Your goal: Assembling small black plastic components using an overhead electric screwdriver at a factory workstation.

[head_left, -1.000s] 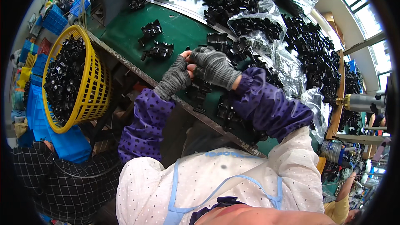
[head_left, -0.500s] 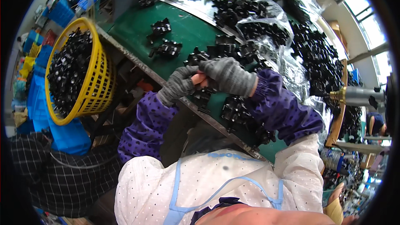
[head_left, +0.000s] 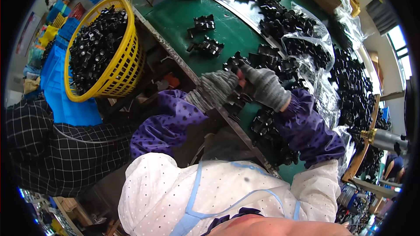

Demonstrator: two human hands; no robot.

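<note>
Black, glossy, irregular part [head_left: 234,60] sits beside the gray-knit-gloved left hand [head_left: 217,86] and right hand [head_left: 266,86], close together; their grip cannot be told.

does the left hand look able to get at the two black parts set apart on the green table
Probably yes: the left hand is close by, and only green tabletop seems to lie between it and the two black parts.

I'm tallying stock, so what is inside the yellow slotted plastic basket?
The yellow slotted plastic basket holds a heap of small, shiny black parts. Only the top layer shows clearly; whatever lies beneath it is covered.
</note>
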